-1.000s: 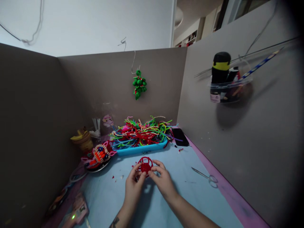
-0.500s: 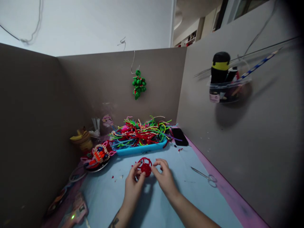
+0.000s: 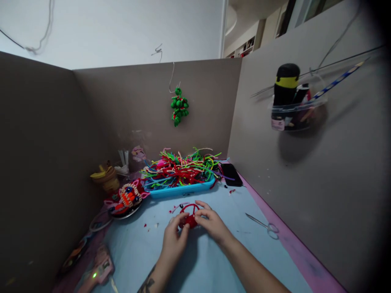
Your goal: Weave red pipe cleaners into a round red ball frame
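A small red piece (image 3: 191, 221) with a solid round base and thin red loops above it is held over the blue mat. My left hand (image 3: 176, 236) pinches its left side between thumb and fingers. On the right side, my right hand (image 3: 212, 221) has its thumb and fingers closed on the same piece. The fingertips cover part of its edges. Just behind it on the mat lies a thin pinkish strand (image 3: 180, 206) with small red bits at its end.
A blue tray (image 3: 183, 189) heaped with colourful fuzzy stems stands behind the hands. Scissors (image 3: 262, 226) lie at the right, a black phone (image 3: 231, 175) behind them. A plate (image 3: 126, 214) with a decorated red piece and a pink glue gun (image 3: 102, 266) are at the left.
The red piece has tilted, its loops now standing above the base. My right hand has moved slightly left onto it, and my left hand has shifted a little.
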The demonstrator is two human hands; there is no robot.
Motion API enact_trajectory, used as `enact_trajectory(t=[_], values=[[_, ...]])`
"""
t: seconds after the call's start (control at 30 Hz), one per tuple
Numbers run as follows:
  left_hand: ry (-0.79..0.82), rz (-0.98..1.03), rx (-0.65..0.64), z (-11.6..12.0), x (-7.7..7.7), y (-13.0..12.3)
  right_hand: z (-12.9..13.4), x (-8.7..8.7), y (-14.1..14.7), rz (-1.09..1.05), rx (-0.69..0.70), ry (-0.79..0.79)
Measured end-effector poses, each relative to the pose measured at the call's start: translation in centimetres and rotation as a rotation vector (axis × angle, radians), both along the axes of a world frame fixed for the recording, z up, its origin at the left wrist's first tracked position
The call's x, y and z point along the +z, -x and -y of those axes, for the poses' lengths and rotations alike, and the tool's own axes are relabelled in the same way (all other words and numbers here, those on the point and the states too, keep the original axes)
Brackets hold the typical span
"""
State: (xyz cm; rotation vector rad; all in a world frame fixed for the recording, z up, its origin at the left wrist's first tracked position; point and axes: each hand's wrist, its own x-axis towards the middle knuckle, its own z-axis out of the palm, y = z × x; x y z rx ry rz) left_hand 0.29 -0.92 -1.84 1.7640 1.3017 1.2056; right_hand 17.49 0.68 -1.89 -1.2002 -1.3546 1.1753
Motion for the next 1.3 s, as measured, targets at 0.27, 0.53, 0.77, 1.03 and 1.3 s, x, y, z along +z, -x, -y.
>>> enact_trajectory(t=[0.27,0.53,0.77,1.03,1.3], values=[[0.005,-0.006,0.012,0.3,0.2,-0.2,0.4,0.3,0.4,0.144,-0.038,-0.069],[-0.015,-0.020,0.002,0.5,1.0,-0.4,0.4,-0.4,0.9,0.214,-0.120,-0.087],[0.112,0.121,0.027,-0.2,0.5,-0.2,-0.2,-0.6,0.3,-0.010,-0.108,-0.030],[0.119,0.097,0.008,0.1,0.9,-0.3,0.1,-0.1,0.4,0.032,-0.072,-0.018],[0.292,0.232,-0.059,-0.7,0.4,-0.1,-0.2,0.0,0.2,-0.016,-0.048,0.024]])
